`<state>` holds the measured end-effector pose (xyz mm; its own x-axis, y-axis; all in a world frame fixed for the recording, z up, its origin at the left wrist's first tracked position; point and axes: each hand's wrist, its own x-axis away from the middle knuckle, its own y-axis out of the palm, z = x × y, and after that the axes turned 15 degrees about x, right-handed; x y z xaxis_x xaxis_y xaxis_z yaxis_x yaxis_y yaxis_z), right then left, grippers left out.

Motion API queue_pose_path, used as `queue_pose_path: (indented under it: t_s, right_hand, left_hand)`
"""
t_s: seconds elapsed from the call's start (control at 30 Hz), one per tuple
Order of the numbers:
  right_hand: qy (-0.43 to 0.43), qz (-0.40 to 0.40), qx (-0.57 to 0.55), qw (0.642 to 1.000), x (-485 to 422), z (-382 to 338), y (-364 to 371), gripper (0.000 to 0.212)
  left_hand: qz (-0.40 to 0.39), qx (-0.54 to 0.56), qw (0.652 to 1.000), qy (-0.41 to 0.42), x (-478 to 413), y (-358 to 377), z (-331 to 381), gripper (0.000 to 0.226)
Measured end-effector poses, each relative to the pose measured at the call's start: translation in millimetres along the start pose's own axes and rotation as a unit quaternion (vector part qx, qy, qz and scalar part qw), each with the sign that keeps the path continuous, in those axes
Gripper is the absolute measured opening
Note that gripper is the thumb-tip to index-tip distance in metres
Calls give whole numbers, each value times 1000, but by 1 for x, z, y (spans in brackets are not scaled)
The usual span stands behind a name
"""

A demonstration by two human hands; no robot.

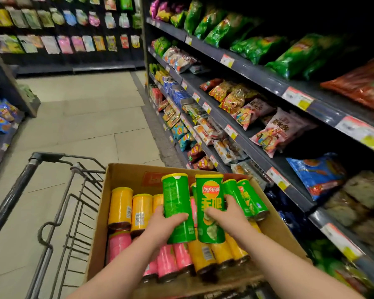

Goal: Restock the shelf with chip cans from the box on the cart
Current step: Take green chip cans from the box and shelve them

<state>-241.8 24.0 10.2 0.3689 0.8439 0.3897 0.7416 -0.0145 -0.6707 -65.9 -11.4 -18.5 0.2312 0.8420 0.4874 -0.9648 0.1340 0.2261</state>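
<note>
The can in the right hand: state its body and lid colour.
The can is green with a yellow lid; head view shows it best.

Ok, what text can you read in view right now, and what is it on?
"Lay's 乐事": logo on the green can in the right hand.
"无限": yellow characters below it, same can.
Too blurred: small print on the second green can in the left hand, price tags, barcode labels on the yellow cans, red print on the box.
</note>
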Motion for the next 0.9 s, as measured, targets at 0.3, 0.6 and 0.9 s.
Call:
queue_pose_path:
  t_s: [0.3, 0.6, 0.9]
  right_hand:
    - [53, 115, -75, 989, 73, 42, -53, 76]
    - [61, 206, -141, 966, 132, 82, -113, 35]
    - [95, 289, -148, 941, 195, 139, -184, 62]
  left_hand:
    - [-157, 1, 987, 25, 40, 71, -8, 46]
    - [-247, -32, 968, 24, 78, 145, -6, 40]
    - [-336, -48, 940, 17, 125, 244, -23, 28]
